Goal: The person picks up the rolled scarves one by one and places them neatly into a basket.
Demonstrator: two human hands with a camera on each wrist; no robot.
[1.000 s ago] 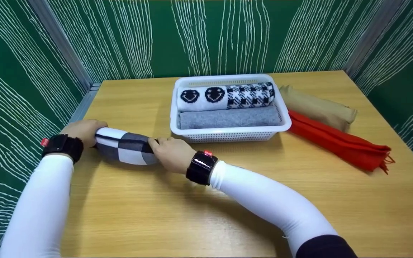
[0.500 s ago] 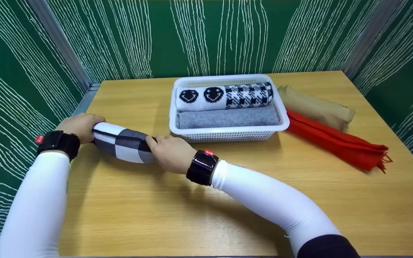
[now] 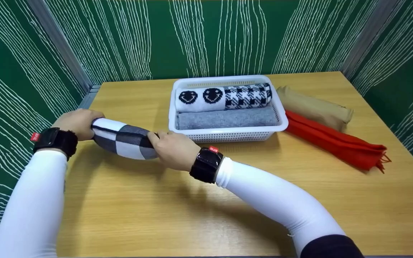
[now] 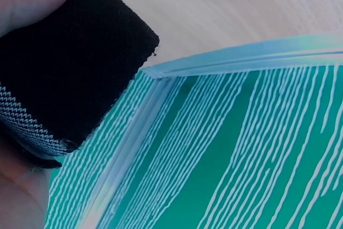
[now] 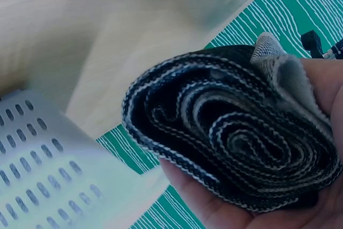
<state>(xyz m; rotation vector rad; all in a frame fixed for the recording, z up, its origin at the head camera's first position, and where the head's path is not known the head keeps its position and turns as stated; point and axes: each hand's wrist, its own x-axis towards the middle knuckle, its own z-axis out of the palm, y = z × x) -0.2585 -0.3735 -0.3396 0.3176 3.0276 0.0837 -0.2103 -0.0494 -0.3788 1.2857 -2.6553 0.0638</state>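
While both hands bear the rolled checked scarf left of the basket and, by its shadow, seemingly just above the bench, each grip is clamped on an end: left hand at one, right hand at the other. The right-wrist view shows uneven coils and a folded flap beside the palm. Recommended: pin that flap so the roll cannot unwind, squeeze both ends equally, tension the middle lightly against sagging, and clear the basket's nearby rim before any sideways movement.
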